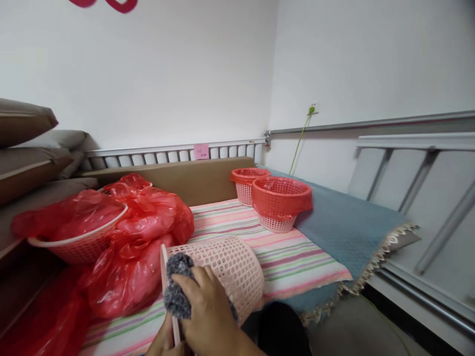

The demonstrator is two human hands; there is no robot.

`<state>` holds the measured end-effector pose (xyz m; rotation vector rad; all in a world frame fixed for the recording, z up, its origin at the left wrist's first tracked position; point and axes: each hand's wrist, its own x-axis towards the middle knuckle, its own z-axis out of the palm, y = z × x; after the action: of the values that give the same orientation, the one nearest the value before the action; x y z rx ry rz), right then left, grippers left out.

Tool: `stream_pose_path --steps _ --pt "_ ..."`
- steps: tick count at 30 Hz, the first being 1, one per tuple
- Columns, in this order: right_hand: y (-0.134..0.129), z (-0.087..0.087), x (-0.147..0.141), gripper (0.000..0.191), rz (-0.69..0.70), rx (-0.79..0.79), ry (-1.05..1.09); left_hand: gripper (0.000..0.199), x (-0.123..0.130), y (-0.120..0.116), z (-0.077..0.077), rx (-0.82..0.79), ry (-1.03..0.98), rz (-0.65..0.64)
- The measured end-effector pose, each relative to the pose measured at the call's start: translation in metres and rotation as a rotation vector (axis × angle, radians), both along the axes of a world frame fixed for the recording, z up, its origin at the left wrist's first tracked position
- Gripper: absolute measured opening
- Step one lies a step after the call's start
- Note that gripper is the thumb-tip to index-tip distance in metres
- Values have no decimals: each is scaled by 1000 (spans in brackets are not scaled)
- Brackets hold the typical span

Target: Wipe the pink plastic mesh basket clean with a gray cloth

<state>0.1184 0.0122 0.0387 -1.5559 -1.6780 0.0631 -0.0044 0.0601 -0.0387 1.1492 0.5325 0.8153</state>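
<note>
A pink perforated basket (237,267) lies tipped on its side at the lower middle, its rim facing left. My right hand (208,306) is closed on a grey fluffy cloth (178,282), which is pressed over the basket's rim. Below it, my left hand (166,341) grips the lower part of the rim, partly cut off by the frame's bottom edge. The basket rests near the front of a striped cloth (222,220).
Two baskets lined with red bags (282,198) (249,174) stand behind on the right. Red plastic bags (148,222) and a white-rimmed basket (83,247) fill the left, beside stacked cushions (33,163). A blue mat (341,222) with a fringed edge lies right.
</note>
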Motion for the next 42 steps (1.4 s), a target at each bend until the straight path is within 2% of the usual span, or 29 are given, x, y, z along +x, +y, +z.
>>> stream_pose_path --steps 2,4,7,9,12,15,19,22,25,30,33,35,39,42 --pt "1 -8 25 60 -109 -22 -59 83 4 -5 4 -29 -30 -26" --pt "1 -17 58 59 -268 -85 -121 93 7 -10 5 -114 -54 -108" --pt "-1 -32 106 56 -502 -170 -147 100 6 -13 3 -124 -52 -190" --pt "-4 -39 125 57 -580 -182 -153 98 5 -13 2 -76 -23 -211" --pt "-8 -46 130 57 -606 -161 -199 96 7 -12 11 -65 -17 -153" --pt "-10 -50 124 57 -597 -130 -239 99 12 -10 34 -111 -72 -73" --pt "-10 -53 127 56 -573 -100 -195 93 18 -12 65 -169 -143 -93" --pt "-5 -50 134 56 -565 -53 -81 94 18 -16 69 -156 -187 -93" --pt "7 -44 137 59 -569 11 -5 96 18 -18 60 -89 -188 -32" --pt "36 -41 124 57 -502 -101 66 86 19 -17 42 -3 -74 26" --pt "40 -35 95 53 -454 -100 125 76 18 -15 38 -18 -71 34" --pt "32 -27 63 54 -338 -78 149 73 15 -12 35 -14 -77 57" --pt "8 -13 2 62 17 13 64 67 8 -5 19 -14 -25 162" --pt "-1 -14 -12 59 103 14 -54 63 5 -3 7 19 42 196"
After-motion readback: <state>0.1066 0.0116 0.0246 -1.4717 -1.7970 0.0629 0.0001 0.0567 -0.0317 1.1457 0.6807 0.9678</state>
